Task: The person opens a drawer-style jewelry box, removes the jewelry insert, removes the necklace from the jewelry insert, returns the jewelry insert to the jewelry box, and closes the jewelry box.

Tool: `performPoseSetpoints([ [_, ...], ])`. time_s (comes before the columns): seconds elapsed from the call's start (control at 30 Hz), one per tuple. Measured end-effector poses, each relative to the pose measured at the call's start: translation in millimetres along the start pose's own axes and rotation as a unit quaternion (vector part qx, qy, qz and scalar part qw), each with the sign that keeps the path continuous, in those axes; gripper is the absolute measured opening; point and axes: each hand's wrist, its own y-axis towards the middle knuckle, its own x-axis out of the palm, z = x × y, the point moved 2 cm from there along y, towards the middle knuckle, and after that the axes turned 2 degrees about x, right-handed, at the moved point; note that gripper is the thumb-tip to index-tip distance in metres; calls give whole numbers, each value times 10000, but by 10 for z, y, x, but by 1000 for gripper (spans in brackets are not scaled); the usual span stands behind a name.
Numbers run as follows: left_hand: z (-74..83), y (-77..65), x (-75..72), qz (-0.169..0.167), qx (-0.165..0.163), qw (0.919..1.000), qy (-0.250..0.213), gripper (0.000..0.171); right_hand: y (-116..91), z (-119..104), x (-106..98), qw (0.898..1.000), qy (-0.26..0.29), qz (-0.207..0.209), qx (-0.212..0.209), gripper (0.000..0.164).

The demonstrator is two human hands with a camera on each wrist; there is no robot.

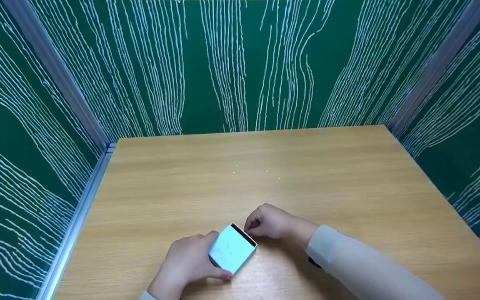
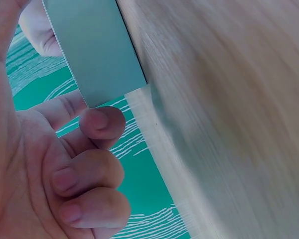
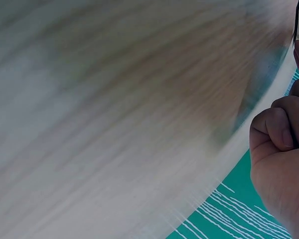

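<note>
A small light-blue box (image 1: 232,249) is tilted above the tabletop, with a dark slit and a thin pale edge along its upper right side. My left hand (image 1: 192,256) grips it from the left, the thumb along the near side. In the left wrist view a plain face of the box (image 2: 97,55) shows above the curled fingers (image 2: 92,172). At the slit, my right hand (image 1: 271,221) pinches the pale edge between thumb and forefinger, its other fingers curled in. The right wrist view catches this hand (image 3: 276,164) at its right border. The box's inside is hidden.
Both hands work over the near part of a wooden table (image 1: 161,183). A few tiny white specks (image 1: 236,166) lie farther back on it. Green panels with white wavy lines (image 1: 194,83) enclose the table at the back and sides, joined by metal posts (image 1: 56,71).
</note>
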Motion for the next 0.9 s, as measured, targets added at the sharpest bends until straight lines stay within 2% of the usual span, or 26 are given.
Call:
performPoseSetpoints([
  [0.27, 7, 4, -8, -107, -33, 9999, 10, 102, -17, 43, -45, 10000, -12, 72, 12, 9],
  [0.63, -27, -14, -4, -166, -125, 9997, -133, 98, 1, 69, -54, 9999, -20, 122, 40, 9],
  [0.9, -5, -6, -3, -145, -119, 9998, -70, 99, -18, 101, -90, 9999, -43, 161, 39, 10],
])
